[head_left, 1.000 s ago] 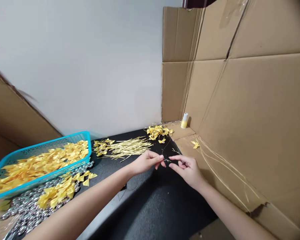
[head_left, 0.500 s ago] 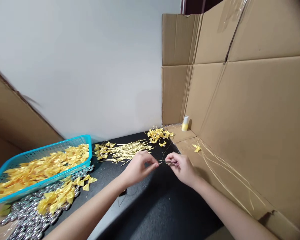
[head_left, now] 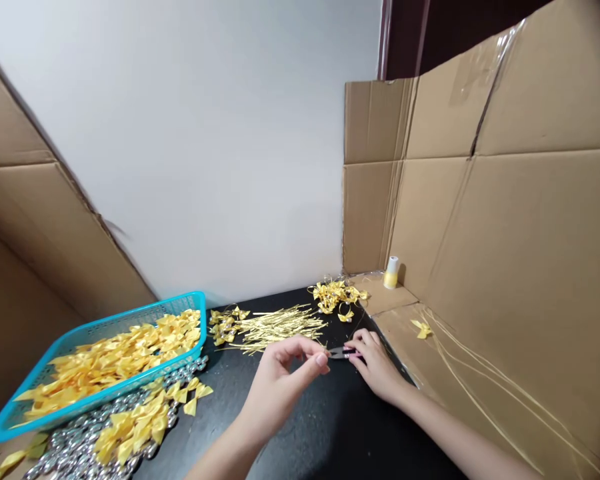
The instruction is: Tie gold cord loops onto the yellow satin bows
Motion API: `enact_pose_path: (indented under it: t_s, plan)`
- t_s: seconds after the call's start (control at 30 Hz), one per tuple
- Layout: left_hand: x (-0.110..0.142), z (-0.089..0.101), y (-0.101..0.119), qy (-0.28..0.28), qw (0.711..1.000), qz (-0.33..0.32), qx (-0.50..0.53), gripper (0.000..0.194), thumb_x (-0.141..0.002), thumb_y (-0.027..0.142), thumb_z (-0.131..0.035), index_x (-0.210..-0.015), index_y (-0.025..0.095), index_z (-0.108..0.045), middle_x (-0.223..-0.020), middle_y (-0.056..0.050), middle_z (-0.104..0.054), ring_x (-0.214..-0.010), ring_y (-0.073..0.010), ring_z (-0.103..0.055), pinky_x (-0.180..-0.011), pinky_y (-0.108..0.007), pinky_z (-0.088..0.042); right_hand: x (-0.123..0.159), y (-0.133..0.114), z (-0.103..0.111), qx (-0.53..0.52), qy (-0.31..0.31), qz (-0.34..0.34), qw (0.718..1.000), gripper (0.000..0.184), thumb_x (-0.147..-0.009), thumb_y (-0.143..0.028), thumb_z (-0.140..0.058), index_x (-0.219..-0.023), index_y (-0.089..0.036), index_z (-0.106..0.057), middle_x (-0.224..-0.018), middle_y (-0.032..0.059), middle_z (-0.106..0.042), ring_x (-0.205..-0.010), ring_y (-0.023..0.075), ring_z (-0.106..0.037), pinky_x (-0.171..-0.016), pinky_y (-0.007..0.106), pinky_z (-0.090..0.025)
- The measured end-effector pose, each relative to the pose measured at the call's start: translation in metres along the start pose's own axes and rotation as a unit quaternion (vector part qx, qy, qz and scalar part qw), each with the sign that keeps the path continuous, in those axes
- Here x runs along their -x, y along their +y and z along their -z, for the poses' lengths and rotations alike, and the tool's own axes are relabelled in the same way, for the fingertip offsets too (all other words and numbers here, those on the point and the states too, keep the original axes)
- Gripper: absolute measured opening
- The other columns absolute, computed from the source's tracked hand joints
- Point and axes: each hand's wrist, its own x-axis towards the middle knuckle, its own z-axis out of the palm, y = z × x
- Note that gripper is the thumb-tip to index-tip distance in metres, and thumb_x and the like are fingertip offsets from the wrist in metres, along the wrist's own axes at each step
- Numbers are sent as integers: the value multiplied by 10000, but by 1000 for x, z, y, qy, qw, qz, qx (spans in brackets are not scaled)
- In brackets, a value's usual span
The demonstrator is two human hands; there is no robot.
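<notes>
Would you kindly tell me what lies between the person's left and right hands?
In the head view, the grey metal tip of a pink-handled tool, apparently snips, extends from the right hand toward the left hand; whether it touches is unclear.

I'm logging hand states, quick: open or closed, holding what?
Left hand: closed in a pinch; anything held is too small to tell.
Right hand: closed, holding a small pink-handled metal tool.

Small pink-handled, grey-bladed scissors (head_left: 343,353) are held above the black table (head_left: 325,420) near its right edge, pointing left, beside a pinched piece (head_left: 326,353) too small to identify.
</notes>
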Motion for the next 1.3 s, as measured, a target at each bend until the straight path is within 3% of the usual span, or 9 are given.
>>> enact_pose_path:
  t_s: [0.1, 0.2, 0.33, 0.5, 0.6, 0.77, 0.93, 1.07, 1.3]
  plan:
    - [-8, 6, 14, 22, 999, -14, 19, 276, -768, 419, -730, -663, 166, -690, -643, -23, -676, -636, -140, -554, -649, -238, -432, -15, -17, 11, -16, 20, 8, 1000, 257, -780, -110, -602, -998, -195, -709, -1062, 113, -617, -1043, 288, -572, -913, 464, -504]
    - [-18, 16, 26, 40, 998, -29, 34, 306, -769, 442, -725, -659, 159, -680, -606, -16, -659, -594, -128, -541, -626, -229, -431, -38, -68, 36, -115, 61, 77, 989, 220, -835, -222, -621, -1039, -243, -700, -1121, 79, -621, -1084, 252, -569, -989, 429, -459]
    - [-26, 34, 33, 55, 995, -77, -21, 342, -796, 465, -692, -644, 160, -667, -621, -21, -639, -612, -140, -551, -622, -235, -434, -53, -146, 63, -342, 63, 180, 920, 119, -863, -310, -656, -913, -232, -730, -988, 56, -648, -963, 196, -606, -862, 309, -490]
    - [-24, 54, 28, 40, 969, -146, -195, 283, -837, 405, -654, -650, 194, -672, -638, -14, -635, -628, -168, -582, -616, -262, -434, -47, -169, 40, -525, 18, 90, 846, 139, -764, -334, -773, -732, -202, -746, -839, 27, -671, -796, 132, -636, -756, 241, -504]
    - [-31, 51, 16, -1, 946, -170, -277, 256, -849, 391, -630, -671, 211, -671, -653, -14, -663, -621, -188, -598, -613, -293, -438, -36, -152, 9, -618, 89, -2, 781, 209, -668, -401, -834, -717, -217, -748, -838, 17, -708, -817, 135, -663, -791, 250, -527]
    - [-49, 33, -12, -26, 892, -176, -415, 139, -823, 346, -655, -760, 228, -691, -782, -34, -737, -789, -272, -648, -734, -402, -456, -22, -94, -11, -397, 257, -96, 876, 380, -761, -535, -699, -817, -161, -740, -808, 93, -755, -763, 217, -714, -743, 357, -577]
    - [-62, 48, -17, 31, 878, -198, -434, 273, -855, 435, -596, -995, 209, -657, -1050, -77, -722, -957, -299, -630, -803, -438, -469, -22, 10, 41, -221, 356, -151, 895, 337, -789, -485, -691, -867, -158, -708, -918, 120, -733, -883, 252, -677, -839, 415, -546]
    - [-63, 58, -12, 42, 873, -226, -431, 277, -874, 464, -548, -956, 224, -661, -1059, -71, -713, -945, -286, -619, -809, -423, -465, -17, 68, 64, -96, 333, -198, 917, 251, -935, -337, -582, -1098, -150, -623, -1100, 76, -650, -943, 192, -645, -831, 395, -548]
    - [-58, 50, -10, 22, 868, -250, -429, 236, -886, 418, -542, -943, 228, -670, -1081, -72, -703, -971, -285, -595, -806, -423, -455, -9, 86, 51, 15, 252, -218, 943, 280, -947, -326, -566, -1176, -167, -591, -1181, 83, -615, -985, 200, -632, -839, 398, -549]
